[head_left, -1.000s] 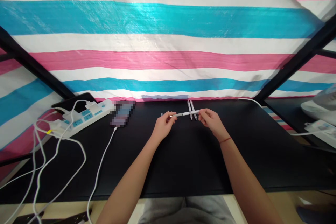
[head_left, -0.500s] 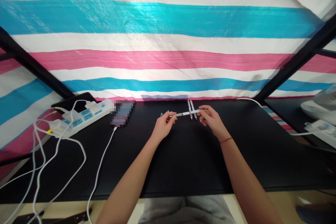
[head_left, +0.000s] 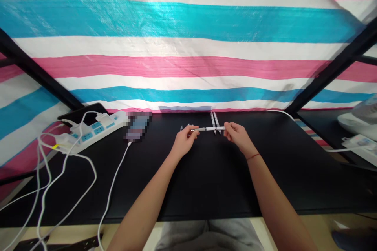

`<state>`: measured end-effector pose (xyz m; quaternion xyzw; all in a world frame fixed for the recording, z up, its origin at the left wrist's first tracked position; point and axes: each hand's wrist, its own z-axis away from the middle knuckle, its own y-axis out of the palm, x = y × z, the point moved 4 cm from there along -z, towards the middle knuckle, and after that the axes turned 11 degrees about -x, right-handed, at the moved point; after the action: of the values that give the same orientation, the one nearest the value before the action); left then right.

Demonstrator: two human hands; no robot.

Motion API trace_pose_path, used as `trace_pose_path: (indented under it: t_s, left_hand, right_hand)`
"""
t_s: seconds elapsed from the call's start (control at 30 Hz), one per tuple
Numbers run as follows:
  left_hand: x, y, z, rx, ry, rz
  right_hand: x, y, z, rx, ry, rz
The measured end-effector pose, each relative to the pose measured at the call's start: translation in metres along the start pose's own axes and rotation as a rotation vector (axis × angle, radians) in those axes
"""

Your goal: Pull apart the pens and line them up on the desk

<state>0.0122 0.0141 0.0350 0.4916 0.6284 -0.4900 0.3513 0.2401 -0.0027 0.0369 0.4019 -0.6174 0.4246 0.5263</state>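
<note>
Between my hands a slim white pen [head_left: 210, 128] is held level, its grey section toward the left. My left hand [head_left: 185, 139] is closed in a pinch on the grey end, and the fingers hide the tip. On the white end, my right hand [head_left: 235, 135] is closed with thumb and fingers together. Two more white pens [head_left: 216, 119] lie side by side on the black table [head_left: 206, 180], pointing away from me and partly crossed by the held pen. Some small dark item [head_left: 182, 128] shows just behind my left fingers, mostly hidden.
A white power strip [head_left: 94, 131] with plugs and tangled white cables [head_left: 64, 164] occupies the left side. Near it lies a phone [head_left: 137, 127] on a charging cable. Striped sheeting [head_left: 188, 66] hangs behind the table, with black frame bars [head_left: 330, 70] at both sides.
My right hand has closed more firmly around the pen's white end, and that end has dipped slightly. My left hand stays almost where it was.
</note>
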Motion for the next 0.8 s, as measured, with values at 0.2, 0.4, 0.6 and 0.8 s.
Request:
trace_pose_path:
  t_s: [0.2,0.4,0.6,0.8]
  left_hand:
    - [0.001,0.001,0.001,0.0,-0.006,0.006]
    - [0.003,0.001,0.0,-0.005,-0.003,0.014]
    - [0.006,0.001,-0.001,-0.011,-0.014,0.029]
    - [0.006,0.0,-0.001,-0.01,-0.021,0.03]
  right_hand:
    - [0.003,0.002,0.0,0.015,-0.059,-0.14]
    - [-0.003,0.001,-0.001,0.043,-0.029,-0.012]
    - [-0.001,0.001,-0.001,0.042,0.013,-0.146]
    - [-0.009,0.002,-0.001,0.11,0.077,0.037]
